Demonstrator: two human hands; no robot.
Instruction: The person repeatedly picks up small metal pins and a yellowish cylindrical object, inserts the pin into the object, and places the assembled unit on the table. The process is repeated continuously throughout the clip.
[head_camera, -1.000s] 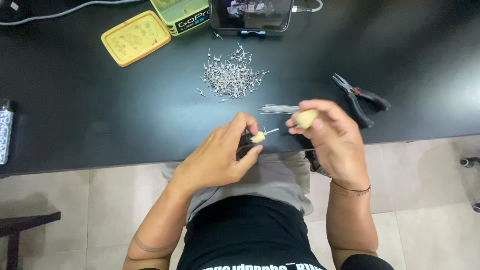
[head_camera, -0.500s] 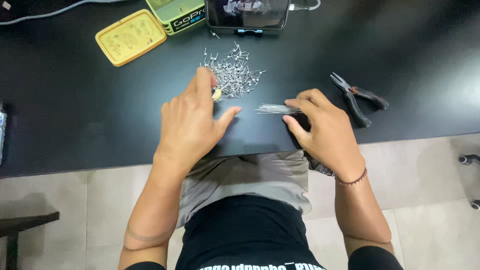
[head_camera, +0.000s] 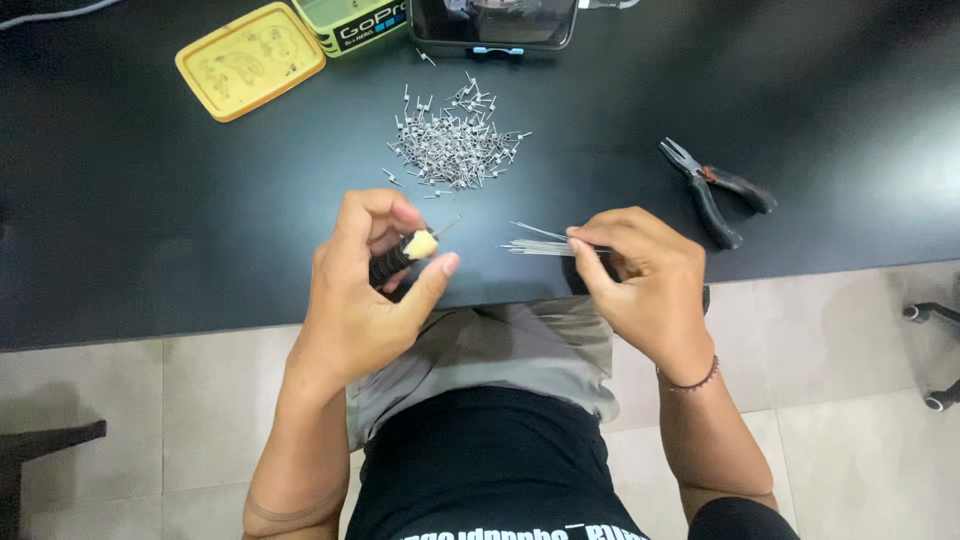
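The left hand (head_camera: 365, 290) holds a small black-handled tool (head_camera: 400, 257), fingers clamped on it, above the near edge of the black counter (head_camera: 150, 220). The right hand (head_camera: 640, 280) has its fingers together on a bundle of thin wires (head_camera: 535, 243) lying on the counter, near the pile of small metal pieces (head_camera: 452, 143).

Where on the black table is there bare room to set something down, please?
Bare patches: left of the left hand, below the yellow lid; and right of the pliers. Crowded: the middle, between the coil pile, wire bundle and right hand.
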